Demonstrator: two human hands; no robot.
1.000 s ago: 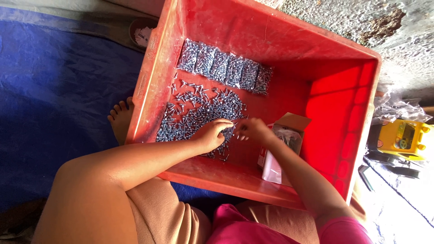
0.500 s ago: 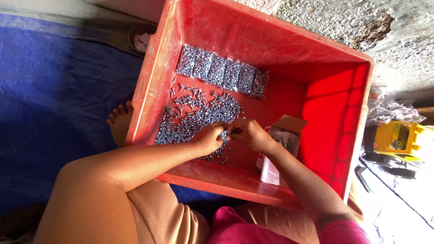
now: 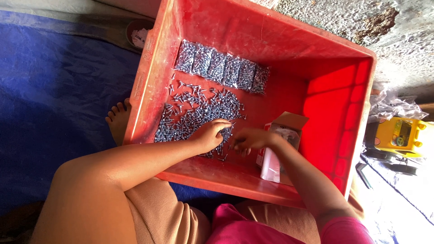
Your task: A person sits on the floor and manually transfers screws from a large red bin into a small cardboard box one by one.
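Loose heap of small silvery metal screws (image 3: 199, 115) spread on the floor of the big red plastic crate (image 3: 343, 108), towards its left wall; long axis of the heap running from the near left corner up and away to the right. Single screws lying every way, no common heading to be read.

Left hand (image 3: 209, 134) resting palm down on the near edge of the heap, fingers curled narrow over a few screws; whether any are pinched, cannot tell. Right hand (image 3: 251, 139) just beside it, close to the left fingertips but apart, fingers bent and gathered; contents, if any, hidden. Half a second back, both hands meeting fingertip to fingertip over the heap's edge; now drawn slightly apart, right hand shifted towards the box. Heap and packets unchanged.

Beyond the heap, a row of clear plastic packets filled with screws (image 3: 221, 68), laid side by side along the far part of the crate floor, row running left to right. Right of the right hand, an open cardboard box with a white side (image 3: 276, 149), standing against the crate's near wall. Outside the crate: blue tarpaulin (image 3: 54, 99) on the left with a bare foot (image 3: 118, 118) beside the crate wall, yellow device (image 3: 400, 135) at the right.
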